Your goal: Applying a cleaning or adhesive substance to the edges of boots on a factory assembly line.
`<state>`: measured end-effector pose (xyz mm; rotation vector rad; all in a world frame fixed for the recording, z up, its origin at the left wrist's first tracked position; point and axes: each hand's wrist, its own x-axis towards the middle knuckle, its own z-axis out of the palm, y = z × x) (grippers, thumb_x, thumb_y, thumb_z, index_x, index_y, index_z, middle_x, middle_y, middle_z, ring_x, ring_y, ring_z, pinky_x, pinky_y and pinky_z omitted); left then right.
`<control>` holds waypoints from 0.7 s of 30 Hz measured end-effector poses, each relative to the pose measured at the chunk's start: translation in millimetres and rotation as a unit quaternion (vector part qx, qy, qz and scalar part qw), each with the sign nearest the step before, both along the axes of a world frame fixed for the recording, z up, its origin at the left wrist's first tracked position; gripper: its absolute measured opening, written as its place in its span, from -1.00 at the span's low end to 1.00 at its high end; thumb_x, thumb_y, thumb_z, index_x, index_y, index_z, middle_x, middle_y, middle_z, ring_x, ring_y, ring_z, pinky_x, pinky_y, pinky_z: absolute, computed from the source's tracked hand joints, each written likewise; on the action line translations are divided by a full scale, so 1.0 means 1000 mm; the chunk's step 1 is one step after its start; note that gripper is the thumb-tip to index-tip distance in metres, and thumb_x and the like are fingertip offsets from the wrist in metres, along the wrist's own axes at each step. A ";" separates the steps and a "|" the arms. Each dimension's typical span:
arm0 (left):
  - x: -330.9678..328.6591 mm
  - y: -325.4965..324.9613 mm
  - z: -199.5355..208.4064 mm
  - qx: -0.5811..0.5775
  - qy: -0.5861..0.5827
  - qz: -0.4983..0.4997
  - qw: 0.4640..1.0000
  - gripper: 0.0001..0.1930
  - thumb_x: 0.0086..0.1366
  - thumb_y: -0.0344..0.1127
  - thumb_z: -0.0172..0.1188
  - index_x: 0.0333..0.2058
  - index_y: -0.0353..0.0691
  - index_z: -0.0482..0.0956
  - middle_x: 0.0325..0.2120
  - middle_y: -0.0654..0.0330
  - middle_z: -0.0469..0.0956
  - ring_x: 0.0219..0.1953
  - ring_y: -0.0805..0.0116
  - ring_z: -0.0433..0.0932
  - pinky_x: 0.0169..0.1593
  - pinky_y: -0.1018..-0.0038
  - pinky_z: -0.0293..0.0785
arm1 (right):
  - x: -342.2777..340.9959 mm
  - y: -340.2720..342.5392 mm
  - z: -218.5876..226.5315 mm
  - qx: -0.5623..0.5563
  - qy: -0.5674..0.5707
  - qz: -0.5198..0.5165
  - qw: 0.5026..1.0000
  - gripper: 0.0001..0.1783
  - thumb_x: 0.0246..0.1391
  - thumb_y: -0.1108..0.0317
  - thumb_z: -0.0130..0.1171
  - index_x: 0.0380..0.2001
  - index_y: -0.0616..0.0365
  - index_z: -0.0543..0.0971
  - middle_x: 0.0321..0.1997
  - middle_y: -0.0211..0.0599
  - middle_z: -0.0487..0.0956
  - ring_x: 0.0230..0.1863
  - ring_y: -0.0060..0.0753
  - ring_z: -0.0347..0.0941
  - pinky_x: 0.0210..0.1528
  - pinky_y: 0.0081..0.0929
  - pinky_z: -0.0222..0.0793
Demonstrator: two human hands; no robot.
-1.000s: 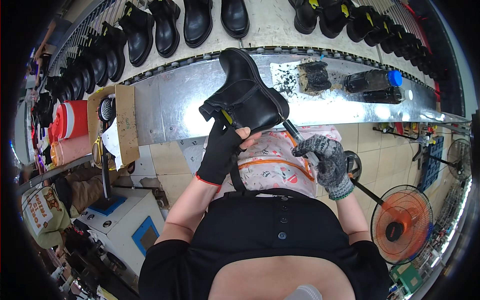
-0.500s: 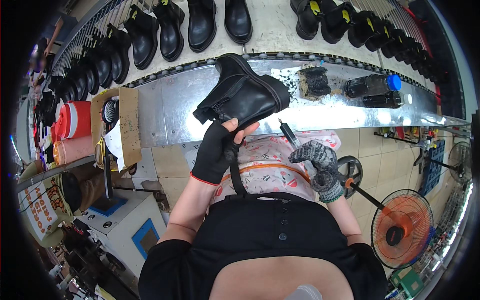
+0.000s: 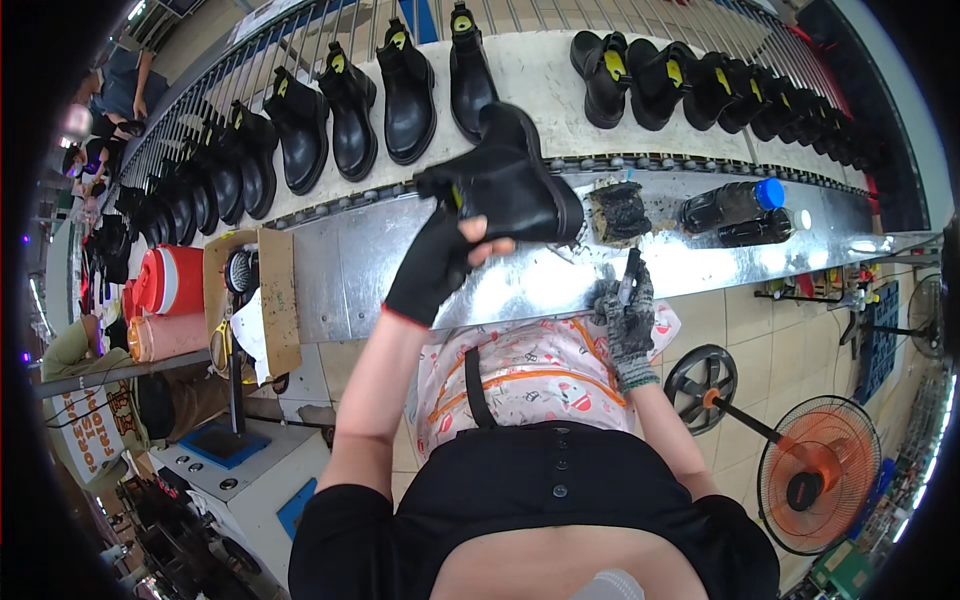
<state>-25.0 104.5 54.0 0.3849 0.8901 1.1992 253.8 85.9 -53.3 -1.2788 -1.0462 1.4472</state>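
Note:
My left hand (image 3: 437,258), in a black fingerless glove, grips a black ankle boot (image 3: 518,190) by its shaft. The boot is tilted over the metal ledge, its sole edge to the right and its toe pointing up and away. A bit of yellow shows inside its opening. My right hand (image 3: 628,318), in a grey knitted glove, is closed around a slim pen-like tool (image 3: 630,275) with a dark upper end. It is over the ledge's near edge, apart from the boot. A blackened sponge-like block (image 3: 618,212) sits just beyond that hand.
Two dark bottles, one blue-capped (image 3: 735,203), lie right of the block. Black boots (image 3: 408,100) line the conveyor (image 3: 540,75) beyond the ledge (image 3: 370,255). At left are a cardboard box (image 3: 280,300) with a hairbrush and scissors, and a red jug (image 3: 172,280). An orange fan (image 3: 818,475) stands right.
My right hand has moved up with the pen-like tool, from above my lap to the ledge edge. The boot has turned slightly and shifted away. The whole view has also shifted.

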 end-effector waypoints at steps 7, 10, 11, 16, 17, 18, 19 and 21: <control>0.002 0.186 -0.045 0.050 0.107 0.022 0.993 -0.70 0.19 -0.42 0.14 -0.12 -0.32 0.32 -0.32 0.08 0.49 -0.32 0.11 0.61 -0.34 0.54 0.62 | -0.010 0.024 -0.026 -0.055 0.029 -0.073 0.995 -0.36 0.08 0.50 0.05 0.22 -0.06 0.13 -0.42 -0.47 0.42 -0.58 -0.58 0.36 -0.63 -0.59 0.33; 0.023 0.240 -0.063 0.054 0.255 0.046 0.964 -0.65 0.20 -0.31 0.16 -0.12 -0.30 0.26 -0.40 0.10 0.49 -0.40 0.12 0.61 -0.38 0.49 0.62 | 0.013 0.033 -0.070 -0.254 0.453 -0.011 0.855 -0.52 0.15 0.35 0.04 0.13 -0.04 0.21 -0.54 -0.49 0.40 -0.64 -0.65 0.31 -0.65 -0.67 0.26; 0.024 0.253 -0.070 0.003 0.349 0.040 0.936 -0.59 0.19 -0.25 0.16 -0.08 -0.28 0.23 -0.45 0.11 0.50 -0.46 0.17 0.61 -0.43 0.45 0.61 | 0.008 0.031 -0.065 -0.253 0.454 -0.009 0.854 -0.52 0.15 0.35 0.04 0.13 -0.04 0.21 -0.54 -0.49 0.40 -0.64 -0.65 0.31 -0.65 -0.67 0.26; 0.033 0.287 -0.077 0.023 0.557 -0.116 0.822 -0.57 0.17 -0.06 0.17 -0.16 -0.29 0.35 -0.65 0.15 0.47 -0.57 0.36 0.57 -0.49 0.50 0.51 | 0.003 0.022 -0.056 -0.040 0.023 -0.026 0.999 -0.48 0.13 0.37 -0.02 0.16 0.11 0.19 -0.57 -0.43 0.40 -0.66 -0.60 0.33 -0.62 -0.60 0.30; 0.003 0.290 -0.098 0.060 0.548 -0.035 0.833 -0.43 0.14 0.04 0.16 -0.07 -0.31 0.30 -0.49 0.02 0.51 -0.44 0.23 0.57 -0.34 0.41 0.48 | -0.006 0.022 -0.042 -0.022 0.050 -0.039 0.998 -0.67 0.09 0.27 0.10 -0.09 -0.04 0.30 -0.51 -0.50 0.39 -0.63 -0.63 0.29 -0.64 -0.67 0.25; -0.016 0.293 -0.110 0.100 0.534 0.042 0.838 -0.29 0.11 0.15 0.14 0.02 -0.33 0.25 -0.33 -0.11 0.54 -0.31 0.11 0.58 -0.18 0.33 0.46 | -0.007 0.022 -0.046 -0.024 0.055 -0.038 0.997 -0.67 0.09 0.27 0.10 -0.09 -0.04 0.30 -0.51 -0.50 0.39 -0.63 -0.63 0.29 -0.64 -0.67 0.25; -0.004 0.288 -0.102 0.161 0.517 0.182 0.821 -0.31 0.11 0.09 0.17 0.04 -0.32 0.25 -0.24 -0.11 0.50 -0.22 0.09 0.55 -0.12 0.31 0.43 | 0.001 0.020 -0.054 -0.037 0.024 -0.039 0.998 -0.67 0.08 0.26 0.11 -0.10 -0.03 0.30 -0.51 -0.51 0.38 -0.63 -0.64 0.29 -0.63 -0.67 0.26; -0.003 0.278 -0.091 0.215 0.490 0.324 0.780 -0.33 0.11 0.03 0.19 0.06 -0.30 0.24 -0.16 -0.11 0.47 -0.13 0.07 0.51 -0.05 0.29 0.39 | 0.007 0.017 -0.059 -0.024 -0.034 -0.022 0.999 -0.65 0.05 0.23 0.14 -0.13 0.00 0.31 -0.52 -0.50 0.37 -0.63 -0.66 0.29 -0.62 -0.68 0.26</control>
